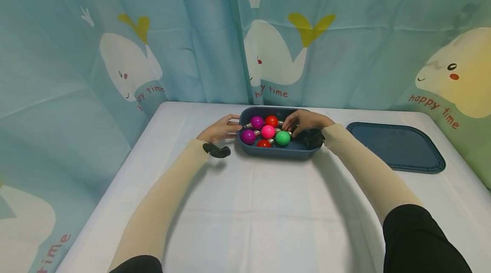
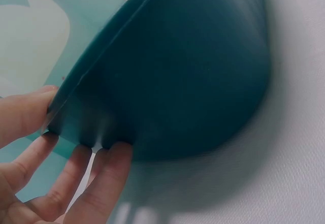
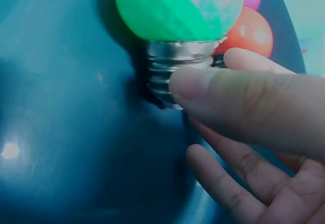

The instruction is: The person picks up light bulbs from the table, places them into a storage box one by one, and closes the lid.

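Note:
A dark blue plastic bin (image 1: 276,152) holds several coloured light bulbs with metal screw bases. At its left end, my left hand (image 1: 219,130) pinches the rim, thumb (image 2: 25,113) at the edge and fingers (image 2: 104,188) against the outer wall. Inside the bin, my right hand (image 1: 307,120) has its thumb (image 3: 198,89) and curved fingers about the metal base of a green bulb (image 1: 282,138). Around it lie a pink bulb (image 1: 268,131), purple bulbs (image 1: 257,122) and red bulbs (image 1: 271,120). The right fingertips are partly hidden behind the thumb.
A flat dark blue lid or tray (image 1: 397,147) lies on the white-covered table (image 1: 276,213), right of the bin. Blue-green curtains (image 1: 207,51) with whale prints hang behind and along the left side.

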